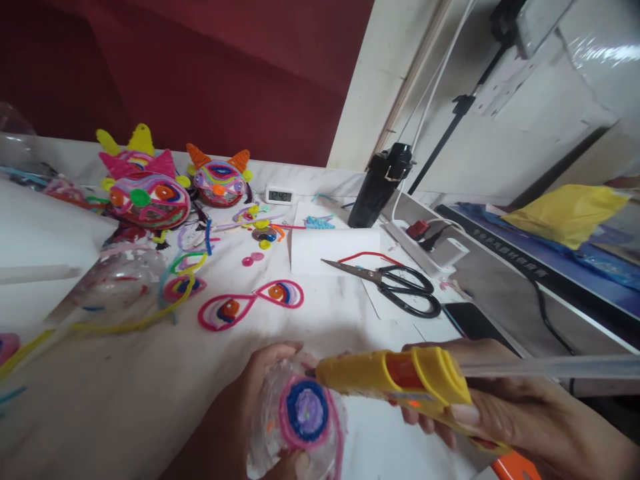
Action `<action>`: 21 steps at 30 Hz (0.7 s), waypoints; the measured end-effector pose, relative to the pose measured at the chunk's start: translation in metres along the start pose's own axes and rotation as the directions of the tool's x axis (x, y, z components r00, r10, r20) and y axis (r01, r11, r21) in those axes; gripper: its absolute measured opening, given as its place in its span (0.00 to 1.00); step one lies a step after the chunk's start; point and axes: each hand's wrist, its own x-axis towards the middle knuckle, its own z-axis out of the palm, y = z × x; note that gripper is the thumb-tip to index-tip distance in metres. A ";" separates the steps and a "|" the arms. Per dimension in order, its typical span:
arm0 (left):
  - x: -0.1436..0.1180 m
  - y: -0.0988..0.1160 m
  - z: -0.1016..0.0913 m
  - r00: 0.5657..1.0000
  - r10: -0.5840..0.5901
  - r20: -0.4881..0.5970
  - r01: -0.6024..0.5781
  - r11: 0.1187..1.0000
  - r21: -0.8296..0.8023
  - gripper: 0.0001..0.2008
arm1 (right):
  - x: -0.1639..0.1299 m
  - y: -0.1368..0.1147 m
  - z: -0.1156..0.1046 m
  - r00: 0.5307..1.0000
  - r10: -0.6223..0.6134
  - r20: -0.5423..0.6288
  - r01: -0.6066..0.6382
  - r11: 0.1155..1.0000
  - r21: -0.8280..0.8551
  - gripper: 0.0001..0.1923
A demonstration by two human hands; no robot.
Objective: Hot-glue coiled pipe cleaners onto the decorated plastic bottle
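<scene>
My left hand (250,407) grips a clear plastic bottle piece (273,427) with a pink, blue and purple pipe-cleaner spiral (306,410) on its face. My right hand (510,407) holds a yellow and orange hot glue gun (395,377), a clear glue stick (550,367) sticking out behind it. The gun's nozzle points left and sits just above the spiral, at the bottle's top edge.
On the white table (125,387) lie a pink eye-shaped pipe-cleaner pair (250,303), black scissors (400,283), white paper (335,250), two colourful horned masks (150,193), a clear bottle (110,283), a small clock (279,195), a black flask (380,183), a power strip (435,247) and a phone (475,320).
</scene>
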 end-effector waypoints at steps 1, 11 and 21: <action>0.000 -0.001 0.000 1.000 -0.011 0.001 0.011 1.000 0.003 0.36 | 0.001 -0.001 0.001 0.999 0.002 -0.033 -0.001 1.000 0.018 0.19; -0.001 -0.011 -0.004 0.999 -0.034 -0.015 0.035 0.994 0.100 0.38 | 0.001 -0.010 0.007 0.993 -0.001 -0.118 0.001 1.000 0.006 0.22; 0.000 -0.008 -0.003 0.999 -0.034 -0.017 0.036 0.992 0.117 0.39 | 0.003 -0.002 0.008 0.996 0.050 -0.070 -0.048 0.998 0.041 0.24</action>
